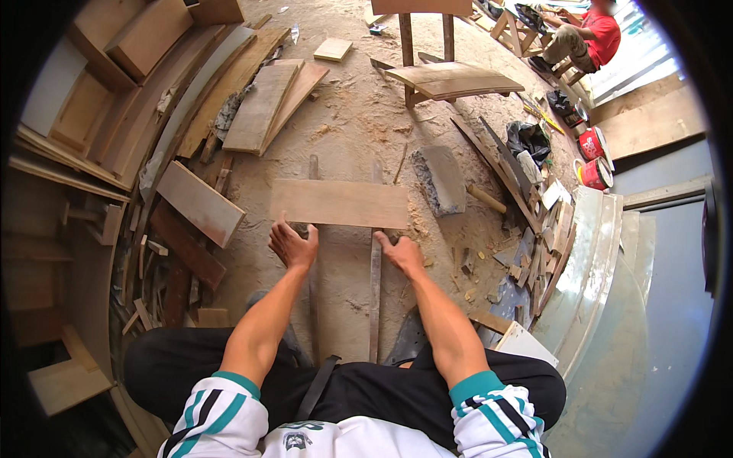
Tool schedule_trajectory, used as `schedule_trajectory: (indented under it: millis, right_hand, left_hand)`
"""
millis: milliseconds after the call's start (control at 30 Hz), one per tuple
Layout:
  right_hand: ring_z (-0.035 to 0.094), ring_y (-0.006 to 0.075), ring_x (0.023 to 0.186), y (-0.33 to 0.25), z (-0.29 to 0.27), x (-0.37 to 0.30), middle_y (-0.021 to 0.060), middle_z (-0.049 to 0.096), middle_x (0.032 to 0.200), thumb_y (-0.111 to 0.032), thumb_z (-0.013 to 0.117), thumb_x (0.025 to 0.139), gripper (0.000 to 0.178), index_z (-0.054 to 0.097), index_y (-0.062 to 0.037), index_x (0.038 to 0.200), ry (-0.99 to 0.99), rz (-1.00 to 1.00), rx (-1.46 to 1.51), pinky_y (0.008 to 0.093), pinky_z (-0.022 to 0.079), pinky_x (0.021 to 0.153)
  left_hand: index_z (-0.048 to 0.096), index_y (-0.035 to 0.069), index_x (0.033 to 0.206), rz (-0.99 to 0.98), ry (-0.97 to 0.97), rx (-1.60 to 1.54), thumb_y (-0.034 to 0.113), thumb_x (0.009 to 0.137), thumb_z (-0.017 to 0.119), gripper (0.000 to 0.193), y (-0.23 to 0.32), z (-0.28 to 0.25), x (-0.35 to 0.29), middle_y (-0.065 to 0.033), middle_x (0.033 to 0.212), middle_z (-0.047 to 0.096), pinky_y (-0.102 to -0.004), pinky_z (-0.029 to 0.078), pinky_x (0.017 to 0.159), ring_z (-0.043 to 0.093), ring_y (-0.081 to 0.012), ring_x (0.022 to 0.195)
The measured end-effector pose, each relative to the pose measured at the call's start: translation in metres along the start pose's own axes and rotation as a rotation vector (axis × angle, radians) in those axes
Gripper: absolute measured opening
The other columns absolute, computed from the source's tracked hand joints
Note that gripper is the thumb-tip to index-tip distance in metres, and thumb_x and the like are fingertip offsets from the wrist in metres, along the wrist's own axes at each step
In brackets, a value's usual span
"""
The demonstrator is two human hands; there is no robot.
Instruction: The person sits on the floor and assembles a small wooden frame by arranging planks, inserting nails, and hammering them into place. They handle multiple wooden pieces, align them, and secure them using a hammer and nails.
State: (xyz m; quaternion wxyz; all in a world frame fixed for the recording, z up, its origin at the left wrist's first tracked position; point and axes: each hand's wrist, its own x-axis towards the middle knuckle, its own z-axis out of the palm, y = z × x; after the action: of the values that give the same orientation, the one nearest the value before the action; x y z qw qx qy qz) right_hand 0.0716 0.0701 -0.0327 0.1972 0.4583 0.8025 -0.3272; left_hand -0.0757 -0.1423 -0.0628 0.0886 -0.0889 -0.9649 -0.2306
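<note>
A flat, pale brown wooden board [340, 203] lies crosswise over two narrow wooden strips, the left strip [314, 282] and the right strip [375, 305], which run lengthwise between my legs. At the board's near edge, my left hand [293, 246] has its fingers apart, with fingertips touching the edge and the thumb by the left strip. My right hand [402, 252] is at the same edge farther right. Its thumb reaches out against the right strip, apart from the partly bent fingers. The undersides of both hands are hidden.
A hammer's wooden handle [486, 199] lies beside a grey worn block [440, 180] to the right. Loose planks [263, 107] lie at left, scrap wood [551, 248] at right. Ahead stands a wooden chair [450, 79]. Red cans [594, 173] and a seated person [592, 38] are farther right.
</note>
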Motion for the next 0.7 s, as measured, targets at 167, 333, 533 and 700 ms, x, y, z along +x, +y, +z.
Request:
schedule_trajectory:
  millis: [167,333,533,700]
  right_hand:
    - [0.068,0.0228,0.074,0.039,-0.005,0.030,0.0181,0.066,0.084,-0.077,0.061,0.075,0.083,0.058,0.0018,0.099,0.281,0.199,0.589,0.0344,0.054,0.055]
    - [0.063,0.0185,0.058,0.023,-0.008,0.024,0.0174,0.064,0.083,-0.076,0.064,0.074,0.076,0.058,-0.0008,0.089,0.201,0.116,0.491,0.0322,0.051,0.047]
    - [0.067,0.0361,0.083,-0.005,0.016,-0.011,0.0256,0.067,0.088,-0.069,0.064,0.078,0.072,0.059,0.0024,0.086,-0.083,-0.047,-0.079,0.0457,0.054,0.068]
    - [0.062,0.0507,0.094,-0.014,0.038,-0.018,0.0343,0.064,0.095,-0.046,0.064,0.084,0.056,0.053,0.0060,0.103,0.141,-0.191,-0.081,0.0538,0.050,0.084]
  left_hand:
    - [0.042,0.008,0.136,-0.217,-0.002,-0.119,0.043,0.078,0.068,0.072,-0.008,0.002,0.075,-0.0163,0.134,0.045,-0.0520,0.030,0.104,0.040,-0.0346,0.127]
    - [0.043,0.008,0.140,-0.167,-0.255,-0.153,0.051,0.081,0.066,0.077,0.006,-0.005,0.102,-0.0160,0.145,0.039,-0.0523,0.025,0.111,0.031,-0.0327,0.138]
    - [0.035,0.006,0.147,0.470,-0.430,0.182,0.056,0.084,0.060,0.084,0.029,0.017,0.114,-0.0169,0.156,0.025,-0.0525,0.019,0.115,0.020,-0.0319,0.145]
    - [0.028,0.006,0.150,0.404,-0.590,0.135,0.051,0.090,0.053,0.079,0.053,0.039,0.148,-0.0169,0.158,0.021,-0.0521,0.022,0.115,0.024,-0.0335,0.145]
